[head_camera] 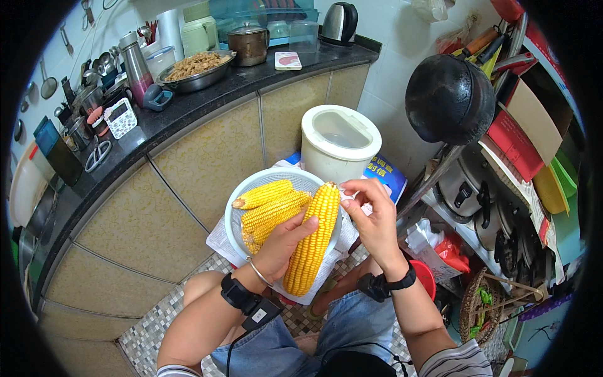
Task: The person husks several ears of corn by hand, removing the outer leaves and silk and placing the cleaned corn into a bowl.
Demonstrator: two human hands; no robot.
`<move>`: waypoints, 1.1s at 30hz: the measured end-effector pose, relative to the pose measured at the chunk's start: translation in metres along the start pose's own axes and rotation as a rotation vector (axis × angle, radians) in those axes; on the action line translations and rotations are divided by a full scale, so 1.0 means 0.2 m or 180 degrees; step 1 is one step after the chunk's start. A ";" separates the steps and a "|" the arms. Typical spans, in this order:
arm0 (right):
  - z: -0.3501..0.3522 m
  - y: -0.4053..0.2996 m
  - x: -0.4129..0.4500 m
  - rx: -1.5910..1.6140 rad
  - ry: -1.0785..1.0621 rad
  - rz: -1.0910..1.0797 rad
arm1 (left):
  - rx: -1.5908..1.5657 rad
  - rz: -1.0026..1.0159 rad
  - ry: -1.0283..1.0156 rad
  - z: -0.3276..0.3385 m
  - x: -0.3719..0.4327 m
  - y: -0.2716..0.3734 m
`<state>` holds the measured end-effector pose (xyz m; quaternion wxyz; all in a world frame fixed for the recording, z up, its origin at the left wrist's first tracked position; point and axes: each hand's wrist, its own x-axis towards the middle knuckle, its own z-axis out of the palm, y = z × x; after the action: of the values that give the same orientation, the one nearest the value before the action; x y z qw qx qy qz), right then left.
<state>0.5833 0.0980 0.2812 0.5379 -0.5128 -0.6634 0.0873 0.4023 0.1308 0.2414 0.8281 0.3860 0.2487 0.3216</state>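
My left hand [286,245] grips a husked ear of corn [314,238], which is held slanted with its top end up and away from me. Beside that top end is my right hand [370,207], its thumb and index finger close together near the tip; whether a strand is between them cannot be told. Under the held ear stands a light grey plastic colander [230,221], with several more yellow ears of corn [271,212] lying in it. The colander rests on spread newspaper [221,240].
Behind the colander stands a lidded white bin [332,160]. A dark countertop [188,118] curves along the left and back, bearing a metal bowl of brown food [198,75]. At right are a hanging black wok [447,99], a pot shelf and a wicker basket [471,306].
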 end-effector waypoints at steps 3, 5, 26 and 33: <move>-0.01 0.04 0.01 -0.0232 -0.0092 -0.0358 | -0.0075 -0.0131 -0.0035 -0.01 0.00 -0.01; -0.02 0.05 0.03 -0.0294 -0.0190 -0.0454 | -0.0222 -0.0224 -0.0045 0.00 0.01 0.00; 0.01 0.03 -0.04 0.1363 -0.0267 0.0662 | -0.0194 -0.0132 -0.0080 0.01 0.01 0.01; -0.01 0.04 0.02 -0.0547 -0.0340 -0.0788 | -0.0203 -0.0223 -0.0051 0.00 0.00 0.01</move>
<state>0.5909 0.1035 0.2794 0.4626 -0.4659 -0.7542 -0.0095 0.4020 0.1324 0.2426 0.8526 0.3531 0.2450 0.2971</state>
